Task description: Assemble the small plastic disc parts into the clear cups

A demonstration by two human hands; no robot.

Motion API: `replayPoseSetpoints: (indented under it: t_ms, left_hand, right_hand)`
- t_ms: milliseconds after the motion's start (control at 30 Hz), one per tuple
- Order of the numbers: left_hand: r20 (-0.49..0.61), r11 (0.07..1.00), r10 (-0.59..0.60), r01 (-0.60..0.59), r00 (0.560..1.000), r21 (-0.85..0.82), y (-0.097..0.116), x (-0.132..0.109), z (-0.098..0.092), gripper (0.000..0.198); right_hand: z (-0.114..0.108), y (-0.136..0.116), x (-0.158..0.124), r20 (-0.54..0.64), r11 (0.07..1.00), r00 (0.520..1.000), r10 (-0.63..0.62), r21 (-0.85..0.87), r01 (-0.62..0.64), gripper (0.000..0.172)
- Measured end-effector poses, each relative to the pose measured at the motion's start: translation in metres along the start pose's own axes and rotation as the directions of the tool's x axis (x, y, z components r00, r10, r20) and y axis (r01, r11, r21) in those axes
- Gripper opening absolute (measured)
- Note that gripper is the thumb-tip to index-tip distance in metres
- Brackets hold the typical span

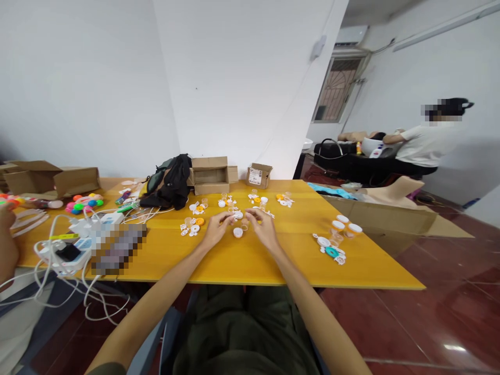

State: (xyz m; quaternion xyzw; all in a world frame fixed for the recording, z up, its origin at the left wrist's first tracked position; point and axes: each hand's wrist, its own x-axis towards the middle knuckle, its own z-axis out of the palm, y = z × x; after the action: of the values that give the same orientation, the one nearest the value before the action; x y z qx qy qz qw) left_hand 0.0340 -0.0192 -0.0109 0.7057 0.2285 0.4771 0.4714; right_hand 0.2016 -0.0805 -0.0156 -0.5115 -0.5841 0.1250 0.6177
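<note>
My left hand (219,227) is closed in a pinch on a small white round plastic part (238,214), held just above the table. Close by on the right, my right hand (263,226) has thumb and fingers pinched together; what they hold, if anything, is too small to make out. Below and between the hands, a white round cap (238,233) lies on the table beside a small clear cup (244,226). To the left of my left hand is a group with an orange ring (200,222) and white plastic pieces (194,229).
Capped jars (354,230) and a teal ring (332,252) stand at the table's right. Behind are a black backpack (172,182) and cardboard boxes (211,176). Power strips (74,255) with tangled cables lie left. A person's hand (7,221) shows far left; another person (429,138) sits back right.
</note>
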Motion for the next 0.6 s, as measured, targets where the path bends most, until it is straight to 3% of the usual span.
replayPoseSetpoints:
  t_ms: [167, 367, 600]
  left_hand:
    - [-0.047, 0.996, -0.067, 0.063, 0.997, -0.070, 0.000, 0.002, -0.001, 0.027]
    - [-0.064, 0.986, -0.116, 0.108, 0.991, -0.125, 0.000, 0.003, -0.005, 0.032]
    - [-0.070, 0.982, -0.137, 0.126, 0.988, -0.139, -0.001, 0.003, -0.005, 0.029]
  right_hand:
    - [-0.031, 0.017, 0.000, -0.115, 0.962, 0.991, -0.068, -0.269, 0.035, 0.023]
    - [-0.045, 0.033, -0.009, 0.070, 0.853, 0.998, 0.004, -0.521, 0.033, 0.013]
    - [-0.045, 0.037, -0.018, 0.203, 0.828, 0.977, 0.060, -0.557, 0.065, 0.006]
